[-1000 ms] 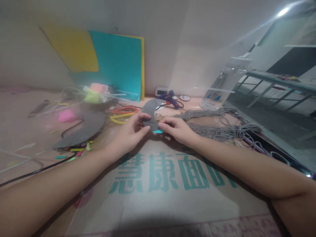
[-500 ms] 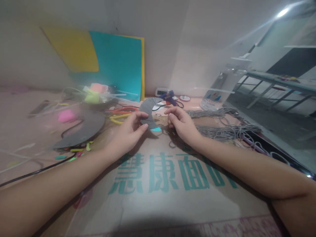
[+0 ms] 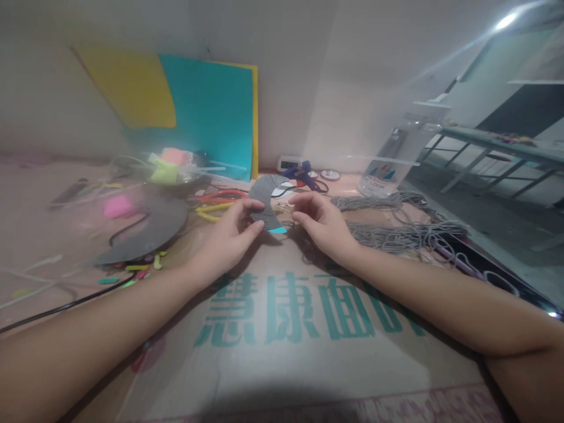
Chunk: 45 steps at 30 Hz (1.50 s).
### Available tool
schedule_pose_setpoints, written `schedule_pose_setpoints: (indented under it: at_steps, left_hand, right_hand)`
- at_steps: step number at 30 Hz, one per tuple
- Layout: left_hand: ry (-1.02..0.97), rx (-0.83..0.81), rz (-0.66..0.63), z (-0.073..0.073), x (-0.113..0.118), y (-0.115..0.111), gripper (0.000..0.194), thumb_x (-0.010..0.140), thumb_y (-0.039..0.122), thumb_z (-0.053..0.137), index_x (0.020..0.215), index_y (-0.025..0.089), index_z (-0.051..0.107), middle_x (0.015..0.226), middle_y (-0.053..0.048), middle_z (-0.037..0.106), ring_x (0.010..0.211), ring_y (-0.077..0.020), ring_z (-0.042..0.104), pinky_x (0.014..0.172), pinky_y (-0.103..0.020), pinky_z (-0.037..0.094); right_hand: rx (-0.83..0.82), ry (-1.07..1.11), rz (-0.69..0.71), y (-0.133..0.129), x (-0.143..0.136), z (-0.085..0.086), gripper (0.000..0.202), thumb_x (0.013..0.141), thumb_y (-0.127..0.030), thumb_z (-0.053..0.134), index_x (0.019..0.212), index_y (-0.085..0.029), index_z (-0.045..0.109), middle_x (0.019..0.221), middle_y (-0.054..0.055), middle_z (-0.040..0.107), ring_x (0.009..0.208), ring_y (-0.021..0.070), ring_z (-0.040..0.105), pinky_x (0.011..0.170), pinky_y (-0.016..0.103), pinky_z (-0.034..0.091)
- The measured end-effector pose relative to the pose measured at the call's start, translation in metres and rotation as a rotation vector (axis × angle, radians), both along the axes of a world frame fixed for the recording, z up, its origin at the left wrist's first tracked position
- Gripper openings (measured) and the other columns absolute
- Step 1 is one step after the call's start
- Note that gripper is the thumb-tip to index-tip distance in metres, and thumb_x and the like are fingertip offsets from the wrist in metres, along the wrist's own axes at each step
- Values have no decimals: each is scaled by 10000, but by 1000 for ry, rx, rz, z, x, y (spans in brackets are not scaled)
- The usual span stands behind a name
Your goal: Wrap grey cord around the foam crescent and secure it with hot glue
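A curved piece wrapped in gray cord (image 3: 263, 197) is pinched between the thumb and fingers of my left hand (image 3: 240, 229). Bare turquoise shows at its lower end. Just right of the piece, my right hand (image 3: 321, 226) has its thumb and index finger close together; what lies between them is too small to make out. Gray cord (image 3: 383, 232) lies in loose bundles on the table, right of and behind my right hand.
A glue gun (image 3: 301, 173) and a white device (image 3: 289, 162) stand at the back. Turquoise (image 3: 211, 111) and yellow sheets lean on the wall. A clear bottle (image 3: 383, 170) is back right. Left lie a dark disc (image 3: 163, 226), pink clay (image 3: 118, 205) and orange handles (image 3: 224, 195).
My right hand has shifted slightly left, its thumb and index finger now nearer the wrapped piece. My left hand and the piece have hardly moved.
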<state>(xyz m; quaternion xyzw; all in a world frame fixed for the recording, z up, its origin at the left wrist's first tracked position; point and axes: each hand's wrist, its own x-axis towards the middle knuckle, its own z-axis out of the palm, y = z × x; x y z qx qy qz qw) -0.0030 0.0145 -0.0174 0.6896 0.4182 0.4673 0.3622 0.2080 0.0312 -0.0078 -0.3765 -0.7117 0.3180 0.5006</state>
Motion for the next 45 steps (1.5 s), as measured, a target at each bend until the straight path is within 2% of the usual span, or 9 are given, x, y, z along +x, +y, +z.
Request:
schedule_pose_setpoints:
  at_steps: [8,20,29,35,40,45]
  left_hand:
    - [18,12,0,0,1,1,289,893,287,568,1160,184,520,1087,-72,611,986,-198,602,908,-364,480]
    - [-25,22,-11,-7,0,4,286,887,289,590,1154,200,537,1113,-75,611,995,-208,598,896,-372,488]
    - [-38,29,-19,-7,0,3,283,872,271,597,1142,203,544,1111,-68,618,1004,-207,603,907,-371,484]
    - [7,42,-8,-4,1,2,271,886,262,579,1144,193,534,1110,-66,609,1003,-200,597,903,-362,472]
    - [35,60,-11,-3,1,2,260,901,260,563,1150,193,531,1098,-56,604,977,-186,589,885,-347,460]
    - [41,39,4,-1,1,0,265,894,239,564,1151,183,529,1092,-59,597,966,-184,582,852,-333,454]
  right_hand:
    - [126,-97,-18,4,3,-4,232,858,-119,526,1060,-210,595,937,36,565,917,173,565,863,329,461]
    - [280,-210,-52,3,4,-1,297,797,-40,502,1024,-204,601,881,19,530,857,170,544,813,332,446]
    - [143,-81,40,3,1,-5,197,859,-117,535,1025,-207,590,940,34,590,886,164,579,832,328,476]
    - [68,-46,65,1,1,-5,185,871,-137,529,1033,-207,587,882,8,586,800,138,573,739,290,470]
    - [96,-112,9,-2,0,-2,136,903,-205,556,1032,-199,599,951,30,633,854,153,597,789,312,477]
    - [148,-179,-15,-5,-3,3,77,903,-195,553,958,-187,607,913,26,659,834,148,609,775,293,486]
